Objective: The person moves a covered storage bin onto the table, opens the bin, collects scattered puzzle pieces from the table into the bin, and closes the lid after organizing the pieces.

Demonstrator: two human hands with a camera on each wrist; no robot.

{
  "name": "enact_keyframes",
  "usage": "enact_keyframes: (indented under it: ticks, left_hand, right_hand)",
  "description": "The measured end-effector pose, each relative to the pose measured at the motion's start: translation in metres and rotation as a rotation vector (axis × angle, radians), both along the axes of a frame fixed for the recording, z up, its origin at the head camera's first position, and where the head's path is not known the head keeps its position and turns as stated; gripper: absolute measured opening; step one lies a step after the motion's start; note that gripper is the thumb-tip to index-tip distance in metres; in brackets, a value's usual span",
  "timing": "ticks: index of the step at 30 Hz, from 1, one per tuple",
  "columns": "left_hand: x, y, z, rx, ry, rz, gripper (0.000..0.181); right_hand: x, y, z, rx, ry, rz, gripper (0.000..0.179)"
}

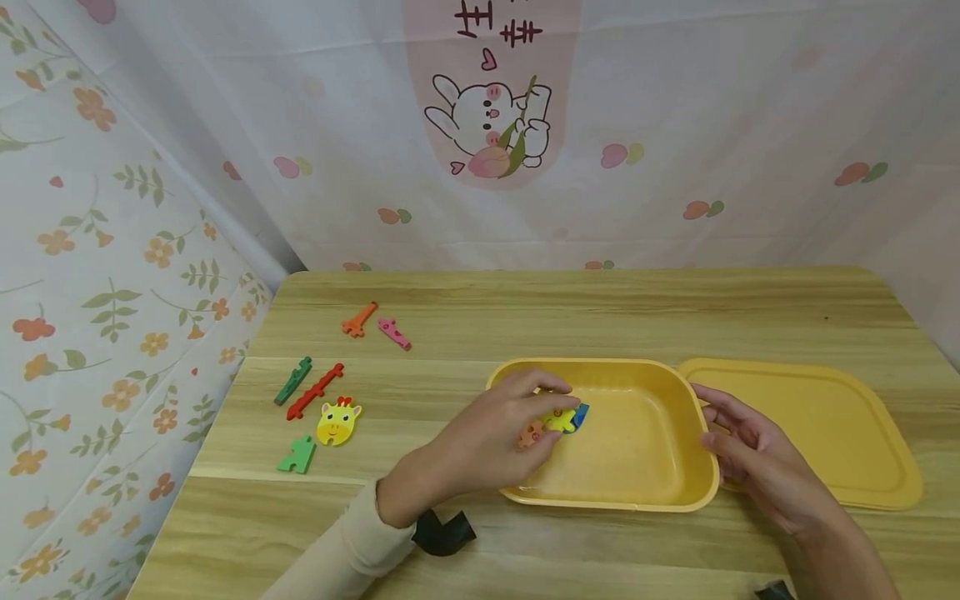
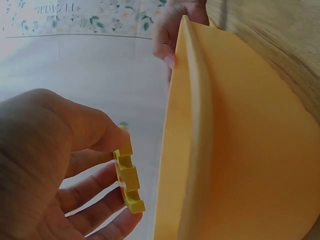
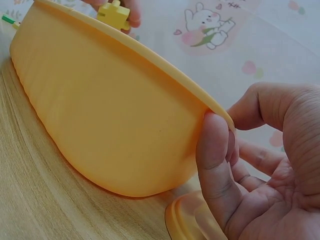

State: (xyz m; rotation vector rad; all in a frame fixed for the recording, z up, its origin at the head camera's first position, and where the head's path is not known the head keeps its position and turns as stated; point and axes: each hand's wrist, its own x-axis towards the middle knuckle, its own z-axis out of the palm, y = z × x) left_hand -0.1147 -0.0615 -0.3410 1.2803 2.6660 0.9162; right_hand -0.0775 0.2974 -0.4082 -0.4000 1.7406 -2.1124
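My left hand (image 1: pixel 498 429) is over the left end of a yellow plastic box (image 1: pixel 630 492), pinching a yellow puzzle piece (image 2: pixel 126 172) between thumb and fingers. Notches line the edge of that piece in the left wrist view. Orange (image 1: pixel 531 433) and blue (image 1: pixel 579 417) puzzle parts show beside it in the head view, partly hidden by the fingers. At the box's right end, my right hand (image 1: pixel 757 458) grips the rim, thumb and fingers on either side of the wall (image 3: pixel 125 110).
A yellow lid (image 1: pixel 825 433) lies right of the box, partly under the right hand. Left on the wooden table are an orange piece (image 1: pixel 360 320), a pink piece (image 1: pixel 394 333), a red piece (image 1: pixel 316 392), green pieces (image 1: pixel 298 455) and a giraffe-head piece (image 1: pixel 338 422). Patterned curtains hang behind.
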Motion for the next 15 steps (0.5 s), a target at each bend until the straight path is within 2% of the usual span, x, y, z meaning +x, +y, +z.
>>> enact_keyframes:
  ticks: [11,15]
  left_hand:
    - [-0.0012,0.0027,-0.0018,-0.010,0.036,-0.019,0.037]
    - [-0.0002,0.0021,-0.0013,-0.013,0.021,-0.033,0.038]
  right_hand:
    - [0.0009,-0.0003,0.0014,0.036,-0.009,-0.031,0.056]
    - [0.0013,-0.0007,0.0007,0.036,0.006,-0.031,0.055]
